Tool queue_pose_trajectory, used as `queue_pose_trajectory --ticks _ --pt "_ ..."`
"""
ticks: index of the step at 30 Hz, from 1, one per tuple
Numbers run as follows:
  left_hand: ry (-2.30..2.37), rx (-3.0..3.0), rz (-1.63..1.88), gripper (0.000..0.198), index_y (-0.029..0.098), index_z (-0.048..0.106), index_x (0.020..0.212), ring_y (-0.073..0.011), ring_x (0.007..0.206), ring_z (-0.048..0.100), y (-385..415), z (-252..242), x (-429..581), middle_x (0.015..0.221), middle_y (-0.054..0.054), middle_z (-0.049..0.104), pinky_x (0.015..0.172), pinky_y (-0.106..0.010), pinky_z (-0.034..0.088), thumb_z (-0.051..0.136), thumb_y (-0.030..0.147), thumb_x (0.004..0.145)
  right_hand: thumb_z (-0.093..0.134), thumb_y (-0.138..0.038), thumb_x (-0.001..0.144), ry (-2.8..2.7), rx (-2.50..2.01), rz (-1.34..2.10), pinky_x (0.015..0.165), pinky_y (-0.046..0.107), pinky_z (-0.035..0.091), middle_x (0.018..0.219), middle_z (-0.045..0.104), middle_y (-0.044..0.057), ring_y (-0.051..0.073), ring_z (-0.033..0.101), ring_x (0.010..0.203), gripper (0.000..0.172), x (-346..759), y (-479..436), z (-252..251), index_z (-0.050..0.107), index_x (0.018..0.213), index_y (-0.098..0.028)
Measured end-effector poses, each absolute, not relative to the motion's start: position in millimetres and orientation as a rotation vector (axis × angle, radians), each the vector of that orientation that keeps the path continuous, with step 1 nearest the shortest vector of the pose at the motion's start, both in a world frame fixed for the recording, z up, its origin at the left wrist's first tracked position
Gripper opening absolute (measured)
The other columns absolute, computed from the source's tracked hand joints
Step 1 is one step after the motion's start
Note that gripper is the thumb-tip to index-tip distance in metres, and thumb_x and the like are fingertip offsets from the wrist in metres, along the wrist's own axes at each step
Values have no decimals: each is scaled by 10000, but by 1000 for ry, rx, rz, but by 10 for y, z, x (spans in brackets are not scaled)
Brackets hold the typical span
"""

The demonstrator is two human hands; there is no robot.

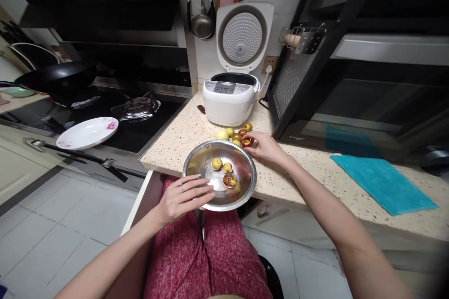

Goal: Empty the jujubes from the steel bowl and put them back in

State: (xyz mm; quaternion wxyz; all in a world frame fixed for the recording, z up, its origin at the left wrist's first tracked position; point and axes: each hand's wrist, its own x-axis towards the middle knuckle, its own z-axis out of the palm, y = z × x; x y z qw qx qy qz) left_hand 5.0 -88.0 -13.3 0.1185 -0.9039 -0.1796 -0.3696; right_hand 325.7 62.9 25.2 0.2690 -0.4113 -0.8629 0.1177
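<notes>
A shiny metal bowl (242, 189) sits at the counter's front edge and partly overhangs it. Inside lie a few jujubes (229, 180), yellow-green and brown-red, some looking cut or marked. My left hand (182, 200) holds the bowl's near left rim. Its long fingers reach over the inside, and its thumb is mostly hidden below. Behind the bowl is a small cluster of jujubes (222, 135), green to dark red. There my right hand (261, 145) has its fingers closed around a red-brown jujube (246, 142).
A white rice cooker (228, 105) stands behind with its lid up. Right of it are a black rack with an oven (379, 117) and a teal cloth (384, 182). To the left, a flowered plate (86, 134) overhangs the stove's front; a wok (59, 77) sits further back.
</notes>
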Motion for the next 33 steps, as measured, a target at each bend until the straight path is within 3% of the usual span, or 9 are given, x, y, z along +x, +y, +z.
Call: queue_pose_trajectory --ticks 5,12,19,33 --pt "-527 -2640 -1093 281 172 660 1264 -186 1258 646 -869 -125 66 1199 -57 751 1076 -397 552 481 219 1053 754 -301 842 -2091 -912 425 729 363 565 1109 735 101 230 685 901 318 3138 478 407 714 1141 -199" --pt "-517 -2645 -1080 281 168 646 1278 -179 1236 661 -881 -63 85 1189 -54 755 1078 -392 552 489 212 1049 747 -263 870 -2275 -692 520 1027 524 496 1206 709 75 262 642 1144 360 2954 225 425 705 1228 -281" --pt "-515 -2637 -1089 282 163 660 1262 -189 1241 657 -878 -93 77 1187 -58 756 1078 -395 546 479 200 1050 692 -224 919 -2487 -592 624 996 432 516 1192 718 74 219 666 1095 331 2956 227 442 681 1249 -252" --pt "-526 -2628 -1105 285 174 663 1259 -184 1223 665 -859 -142 74 1182 -44 758 1073 -394 545 469 197 1052 689 -116 894 -2658 -636 534 1012 444 483 1189 740 61 228 663 1130 323 2898 230 457 721 1182 -258"
